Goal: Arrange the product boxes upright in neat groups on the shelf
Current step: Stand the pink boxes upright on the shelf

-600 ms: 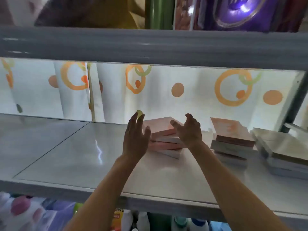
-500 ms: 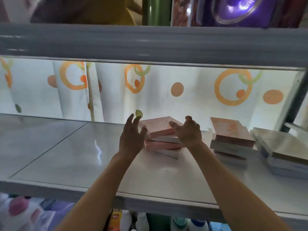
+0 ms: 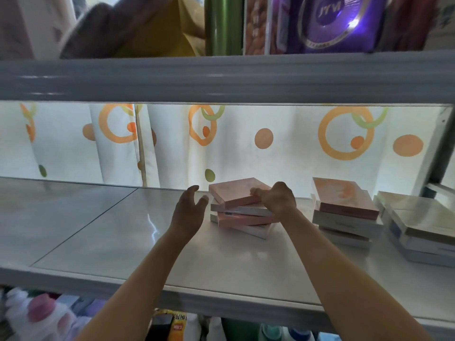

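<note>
Product boxes [image 3: 240, 210] in 3 flat stacks, right hand [image 3: 278, 200] apparently clamped on top box [image 3: 236, 191], left hand [image 3: 188, 210] spread apart

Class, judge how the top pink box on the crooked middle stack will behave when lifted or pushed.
The flat pink cardboard box probably stays stiff and feels light. It sits askew, so pushing may slide it off. Stood upright on the glossy shelf, its thin edge may tip.

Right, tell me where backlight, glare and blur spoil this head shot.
Head view: the backlit white curtain with orange rings leaves the left hand and right hand in shadow; a bright glare streak lies on the glossy grey shelf surface; the purple package on the upper shelf carries a flare spot; the bottles below the shelf at bottom left are blurred; the pink flat box topping the middle stack stays fairly sharp.
</note>
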Demonstrator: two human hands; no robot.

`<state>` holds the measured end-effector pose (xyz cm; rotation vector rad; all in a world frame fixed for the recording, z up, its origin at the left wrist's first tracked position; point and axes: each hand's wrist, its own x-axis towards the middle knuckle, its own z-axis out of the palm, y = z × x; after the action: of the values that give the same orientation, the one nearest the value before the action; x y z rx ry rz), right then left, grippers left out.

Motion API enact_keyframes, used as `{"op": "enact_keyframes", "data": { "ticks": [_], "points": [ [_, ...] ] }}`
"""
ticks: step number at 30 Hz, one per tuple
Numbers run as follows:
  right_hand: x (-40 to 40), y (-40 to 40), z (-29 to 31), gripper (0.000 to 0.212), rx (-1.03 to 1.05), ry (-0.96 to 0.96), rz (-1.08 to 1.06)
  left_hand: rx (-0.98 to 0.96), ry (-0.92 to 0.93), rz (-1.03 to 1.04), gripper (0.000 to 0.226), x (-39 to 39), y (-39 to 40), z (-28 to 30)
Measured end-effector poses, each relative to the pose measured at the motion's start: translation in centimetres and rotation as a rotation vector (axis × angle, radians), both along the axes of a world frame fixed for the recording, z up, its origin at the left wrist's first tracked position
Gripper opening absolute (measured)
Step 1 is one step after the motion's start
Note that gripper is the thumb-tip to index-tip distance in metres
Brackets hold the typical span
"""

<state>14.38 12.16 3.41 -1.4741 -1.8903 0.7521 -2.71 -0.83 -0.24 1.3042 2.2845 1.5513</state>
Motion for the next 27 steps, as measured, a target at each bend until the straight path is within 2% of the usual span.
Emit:
{"op": "enact_keyframes", "data": {
  "ticks": [7,11,12,17,21,27],
  "points": [
    [0.1,-0.4,0.3,0.043,0.013,0.159,-0.040,0.005,0.152,-0.022,0.057,1.6,-1.3,0.1],
    [-0.1,-0.7,0.9,0.067,0.124,0.252,-0.042,0.020,0.221,-0.039,0.059,2.1,-2.0,0.4],
    [-0.2,-1.0,1.2,0.066,0.157,0.282,-0.038,0.026,0.236,-0.041,0.059,2.2,-2.2,0.4],
    [-1.2,-1.9,2.7,0.053,0.219,0.539,0.033,0.072,0.267,-0.025,0.062,2.2,-3.5,1.0],
    [-2.1,-3.1,3.4,0.049,0.250,0.637,0.194,0.122,0.296,0.019,0.063,1.9,-4.9,1.4],
    [-4.1,-5.7,4.4,0.049,0.244,0.688,0.376,0.060,0.225,0.006,0.105,1.0,-7.5,1.3]
  ]
}}
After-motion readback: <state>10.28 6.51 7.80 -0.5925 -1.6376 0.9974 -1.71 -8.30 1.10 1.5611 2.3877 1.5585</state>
